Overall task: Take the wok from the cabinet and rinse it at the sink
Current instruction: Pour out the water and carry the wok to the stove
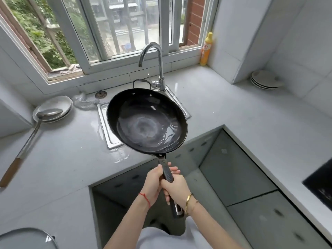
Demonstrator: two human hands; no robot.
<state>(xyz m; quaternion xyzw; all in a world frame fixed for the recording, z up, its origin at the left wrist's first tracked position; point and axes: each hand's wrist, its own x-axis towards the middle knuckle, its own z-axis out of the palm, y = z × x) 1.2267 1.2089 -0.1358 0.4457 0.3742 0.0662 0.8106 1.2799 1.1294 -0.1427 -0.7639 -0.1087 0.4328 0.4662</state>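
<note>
Both hands, left hand (154, 180) and right hand (177, 187), are closed around the handle of the black wok (146, 121), which is tilted over the sink (107, 123) with water pooled inside. Beyond it stands the faucet (154, 56); a ladle (30, 139) lies on the bench (53, 159) at left; a yellow bottle (206, 49), label unreadable, stands far right.

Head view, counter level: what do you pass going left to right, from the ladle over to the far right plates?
Ladle → stack of plates under its bowl → wok, held over the sink by both hands → yellow bottle → stacked plates in the right corner.
</note>
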